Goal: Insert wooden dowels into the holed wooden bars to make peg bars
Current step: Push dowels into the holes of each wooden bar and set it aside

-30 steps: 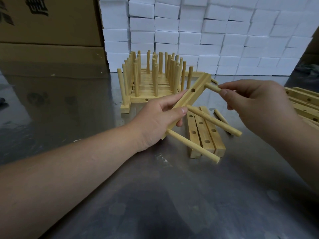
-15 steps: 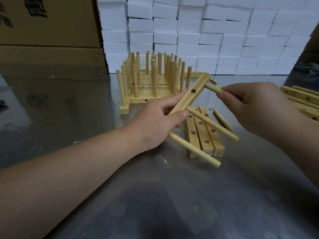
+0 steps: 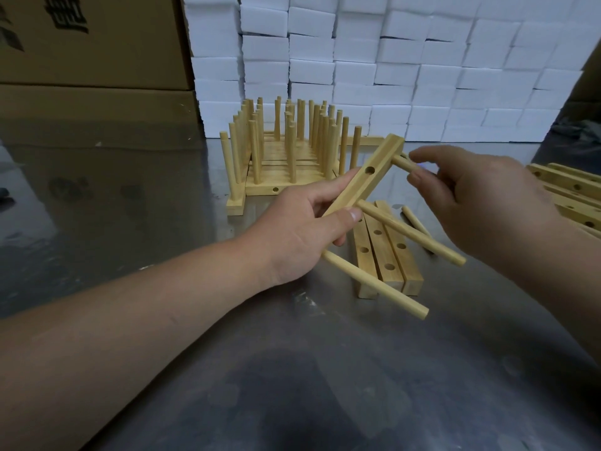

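Steel bench (image 3: 162,320), white blocks (image 3: 422,76) stacked behind. Holed bar (image 3: 364,183): frame centre, gripped by left hand (image 3: 299,236), two dowels (image 3: 409,232) seated. Right hand (image 3: 481,203) still pinches third dowel (image 3: 401,162) at upper end, fingers loosening; likely seated. One hole empty.

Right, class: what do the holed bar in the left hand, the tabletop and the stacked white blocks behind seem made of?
Holed bar: pale, matte, seemingly unvarnished wood, faint grain showing. Tabletop: probably brushed stainless steel, grey with blurred reflections. White blocks: perhaps foam or small cartons; the plain matte faces leave it open.
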A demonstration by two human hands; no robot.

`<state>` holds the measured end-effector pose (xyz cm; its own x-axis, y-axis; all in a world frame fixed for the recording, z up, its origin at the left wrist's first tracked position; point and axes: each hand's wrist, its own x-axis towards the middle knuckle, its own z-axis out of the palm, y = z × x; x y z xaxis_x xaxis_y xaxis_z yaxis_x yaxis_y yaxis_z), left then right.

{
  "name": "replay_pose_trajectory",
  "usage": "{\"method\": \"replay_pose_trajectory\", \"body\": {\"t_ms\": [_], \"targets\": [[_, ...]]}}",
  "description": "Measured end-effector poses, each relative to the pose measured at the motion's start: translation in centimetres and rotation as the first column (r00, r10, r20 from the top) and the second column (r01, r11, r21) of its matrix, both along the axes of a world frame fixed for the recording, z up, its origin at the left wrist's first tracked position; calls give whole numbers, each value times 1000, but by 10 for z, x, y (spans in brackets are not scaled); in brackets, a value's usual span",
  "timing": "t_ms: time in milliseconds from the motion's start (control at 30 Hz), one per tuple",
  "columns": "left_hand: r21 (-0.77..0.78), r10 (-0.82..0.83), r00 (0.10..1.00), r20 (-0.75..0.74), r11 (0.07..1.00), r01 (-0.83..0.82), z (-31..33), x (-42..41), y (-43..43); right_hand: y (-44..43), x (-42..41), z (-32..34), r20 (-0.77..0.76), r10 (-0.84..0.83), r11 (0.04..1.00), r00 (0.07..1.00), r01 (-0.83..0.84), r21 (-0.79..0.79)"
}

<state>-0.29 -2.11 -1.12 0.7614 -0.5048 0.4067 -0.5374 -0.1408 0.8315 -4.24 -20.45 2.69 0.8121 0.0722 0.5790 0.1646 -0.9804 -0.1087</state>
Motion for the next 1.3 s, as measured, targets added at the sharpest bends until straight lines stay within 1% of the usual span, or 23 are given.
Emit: {"method": "replay_pose_trajectory", "body": {"t_ms": [167, 267, 367, 433, 500, 567, 600, 633, 733, 767, 800, 833, 867, 933, 967, 1000, 1033, 1067, 1100, 1133, 1167, 1233, 1300], "targets": [[37, 11, 1000, -1, 999, -11, 0, 0, 1, -1, 3, -7, -28, 32, 989, 999, -27, 148], [69, 14, 1000, 17, 997, -15, 0, 0, 2, -1, 4, -8, -78, 97, 936, 992, -64, 345], [96, 31, 999, 31, 995, -34, 0, 1, 4, -3, 6, -9, -106, 152, 820, 983, -65, 568], [106, 32, 999, 42, 994, -36, 0, 0, 4, -3, 8, -8, -143, 219, 693, 965, -51, 719], [114, 32, 998, 49, 993, -37, 0, 0, 4, -2, 9, -7, -174, 303, 570, 937, -32, 821], [112, 39, 998, 45, 993, -44, 0, 2, 5, 0, 8, -6, -174, 366, 485, 914, -27, 874], [108, 45, 998, 42, 993, -50, 0, 2, 5, 0, 8, -6, -173, 383, 462, 907, -26, 887], [100, 53, 998, 38, 993, -56, 0, 2, 5, 0, 7, -6, -176, 388, 457, 905, -23, 889], [50, 56, 998, 4, 997, -56, -3, 3, 2, -2, 10, -5, -205, 351, 509, 914, -2, 860], [49, 54, 998, -23, 997, -53, -4, 4, 1, -2, 11, -4, -212, 329, 502, 920, 20, 865], [47, 51, 997, -66, 998, -48, -4, 4, -1, -4, 12, -1, -215, 310, 473, 926, 46, 880], [23, 48, 991, -129, 999, -45, -5, 6, -1, -7, 13, 3, -213, 300, 423, 930, 71, 903], [-31, 39, 976, -215, 998, -47, -5, 9, 0, -11, 15, 7, -200, 298, 356, 933, 86, 931], [-184, -20, 909, -415, 981, -63, -3, 16, 4, -19, 20, 16, -159, 293, 226, 943, 93, 970], [-242, -70, 867, -493, 969, -59, -2, 20, 7, -22, 22, 18, -152, 276, 199, 949, 98, 975], [-275, -130, 827, -546, 961, -31, -1, 23, 10, -23, 24, 18, -158, 239, 228, 958, 103, 968], [-295, -196, 791, -580, 955, 20, -1, 25, 13, -24, 25, 15, -166, 189, 319, 968, 99, 943], [-311, -260, 754, -603, 947, 78, 0, 28, 17, -24, 25, 10, -158, 161, 453, 974, 69, 889], [-326, -316, 716, -623, 936, 129, 0, 30, 19, -24, 23, 4, -151, 175, 588, 973, 19, 808], [-337, -359, 678, -641, 926, 172, 1, 32, 21, -22, 20, -1, -161, 223, 694, 961, -40, 719], [-339, -391, 647, -654, 917, 211, 2, 34, 23, -19, 16, -4, -183, 282, 759, 942, -102, 643], [-314, -419, 610, -673, 908, 278, 3, 35, 25, -15, 13, -7, -204, 384, 797, 901, -212, 565], [-265, -416, 594, -689, 907, 328, 5, 36, 25, -13, 12, -6, -194, 413, 814, 890, -265, 517]]}}
